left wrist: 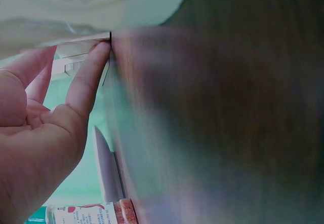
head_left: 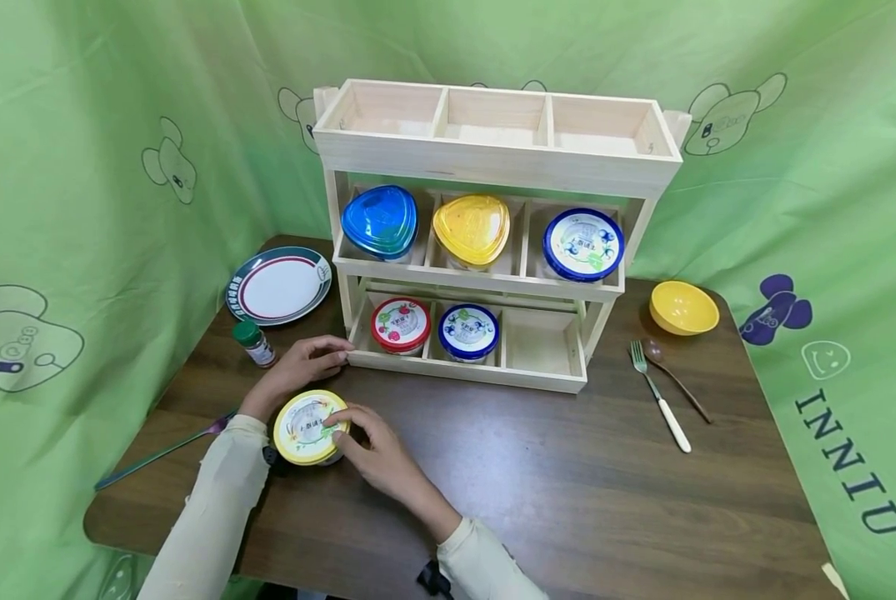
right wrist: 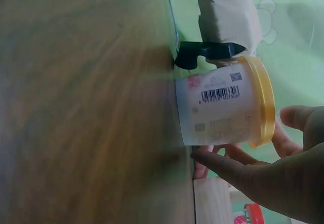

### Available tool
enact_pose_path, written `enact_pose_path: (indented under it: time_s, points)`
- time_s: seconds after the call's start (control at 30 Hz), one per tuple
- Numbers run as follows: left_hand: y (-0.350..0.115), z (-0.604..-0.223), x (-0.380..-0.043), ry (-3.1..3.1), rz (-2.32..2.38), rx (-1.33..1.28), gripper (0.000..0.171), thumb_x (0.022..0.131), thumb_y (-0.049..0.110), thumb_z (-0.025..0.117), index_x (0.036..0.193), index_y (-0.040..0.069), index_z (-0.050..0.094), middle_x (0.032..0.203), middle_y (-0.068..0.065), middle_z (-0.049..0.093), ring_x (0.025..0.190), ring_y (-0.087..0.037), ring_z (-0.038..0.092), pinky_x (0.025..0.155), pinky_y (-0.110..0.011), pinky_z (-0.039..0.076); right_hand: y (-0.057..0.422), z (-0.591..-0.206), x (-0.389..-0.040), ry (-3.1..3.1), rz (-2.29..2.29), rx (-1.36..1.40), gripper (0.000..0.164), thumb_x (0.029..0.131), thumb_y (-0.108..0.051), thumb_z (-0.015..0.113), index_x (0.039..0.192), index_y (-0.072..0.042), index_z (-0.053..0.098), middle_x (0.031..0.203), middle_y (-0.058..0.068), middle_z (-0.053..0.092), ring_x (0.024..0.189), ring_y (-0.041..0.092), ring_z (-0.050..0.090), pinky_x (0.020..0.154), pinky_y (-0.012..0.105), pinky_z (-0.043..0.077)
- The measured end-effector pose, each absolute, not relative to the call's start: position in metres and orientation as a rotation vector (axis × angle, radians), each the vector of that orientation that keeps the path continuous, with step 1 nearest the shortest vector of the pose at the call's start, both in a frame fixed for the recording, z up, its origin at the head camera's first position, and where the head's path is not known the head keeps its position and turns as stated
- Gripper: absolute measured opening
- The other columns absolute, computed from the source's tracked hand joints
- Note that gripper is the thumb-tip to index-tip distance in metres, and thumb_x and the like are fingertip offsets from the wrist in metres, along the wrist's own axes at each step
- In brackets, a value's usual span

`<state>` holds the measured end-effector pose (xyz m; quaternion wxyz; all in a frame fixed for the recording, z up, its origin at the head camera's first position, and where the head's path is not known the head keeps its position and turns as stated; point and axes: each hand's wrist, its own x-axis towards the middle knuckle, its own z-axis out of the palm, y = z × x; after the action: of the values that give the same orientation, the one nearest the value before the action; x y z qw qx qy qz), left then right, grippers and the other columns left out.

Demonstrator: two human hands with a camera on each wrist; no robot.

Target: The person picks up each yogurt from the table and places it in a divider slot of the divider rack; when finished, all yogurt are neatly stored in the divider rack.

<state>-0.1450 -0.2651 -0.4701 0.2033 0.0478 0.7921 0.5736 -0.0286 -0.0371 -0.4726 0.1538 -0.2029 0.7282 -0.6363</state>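
Observation:
A tub with a yellow lid point(head_left: 308, 427) stands upright on the wooden table, between the forearms. My right hand point(head_left: 378, 454) is at its right side, with index finger and thumb spread and overlapping the lid's rim. In the right wrist view the tub's white, barcoded side point(right wrist: 220, 107) faces the camera, and the fingers are right by the lid and the side. My left hand point(head_left: 305, 367) reaches to the bottom left corner of the wooden shelf point(head_left: 466, 377), a fingertip at its edge. In the left wrist view that hand point(left wrist: 55, 127) shows one finger extended to the wood.
The shelf's middle tier holds blue-lidded point(head_left: 380, 221), yellow-lidded point(head_left: 472, 229) and white-and-blue-lidded point(head_left: 583, 244) containers. Below are red-lidded point(head_left: 400, 325) and blue-rimmed point(head_left: 468, 332) tubs. Left stand plates point(head_left: 278, 286) and a green-capped jar point(head_left: 254, 343); right, a yellow bowl point(head_left: 683, 308), fork point(head_left: 659, 396) and spoon point(head_left: 676, 379).

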Motion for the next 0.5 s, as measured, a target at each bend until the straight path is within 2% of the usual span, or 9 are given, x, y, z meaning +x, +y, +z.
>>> enact_pose_path:
  time_s: [0.2,0.37,0.43,0.5]
  points:
    - [-0.265,-0.470,-0.144,2.207,1.605,0.129,0.040,0.113,0.016,0.061,0.146,-0.006,0.061,0.146,-0.025,0.058,0.127,-0.026,0.062,0.108,-0.032,0.056,-0.039,-0.471,-0.027,2.100,-1.800,-0.551,0.021,0.109,-0.020,0.063,0.127,-0.016,0.074,0.137,-0.002,0.069,0.133,0.009,0.056,0.119,0.047,0.046]
    - [-0.265,-0.472,-0.145,2.207,1.611,0.135,0.040,0.113,0.016,0.061,0.146,-0.007,0.060,0.145,-0.025,0.059,0.125,-0.024,0.063,0.108,-0.034,0.057,-0.033,-0.470,-0.026,2.079,-1.814,-0.541,0.022,0.107,-0.012,0.063,0.125,-0.015,0.075,0.144,0.000,0.067,0.141,0.011,0.052,0.122,0.041,0.043]
    - [-0.264,-0.471,-0.146,2.209,1.610,0.136,0.040,0.113,0.015,0.060,0.146,-0.007,0.060,0.144,-0.025,0.059,0.126,-0.025,0.062,0.109,-0.038,0.056,-0.026,-0.470,-0.024,2.063,-1.816,-0.534,0.024,0.106,-0.010,0.062,0.124,-0.016,0.076,0.146,0.000,0.066,0.141,0.011,0.052,0.121,0.039,0.043]
    - [-0.262,-0.470,-0.145,2.216,1.604,0.126,0.039,0.114,0.015,0.060,0.146,-0.007,0.061,0.144,-0.026,0.059,0.126,-0.026,0.062,0.110,-0.040,0.055,-0.018,-0.469,-0.021,2.057,-1.821,-0.532,0.024,0.106,-0.009,0.062,0.123,-0.017,0.077,0.142,-0.001,0.067,0.135,0.009,0.055,0.115,0.036,0.046]
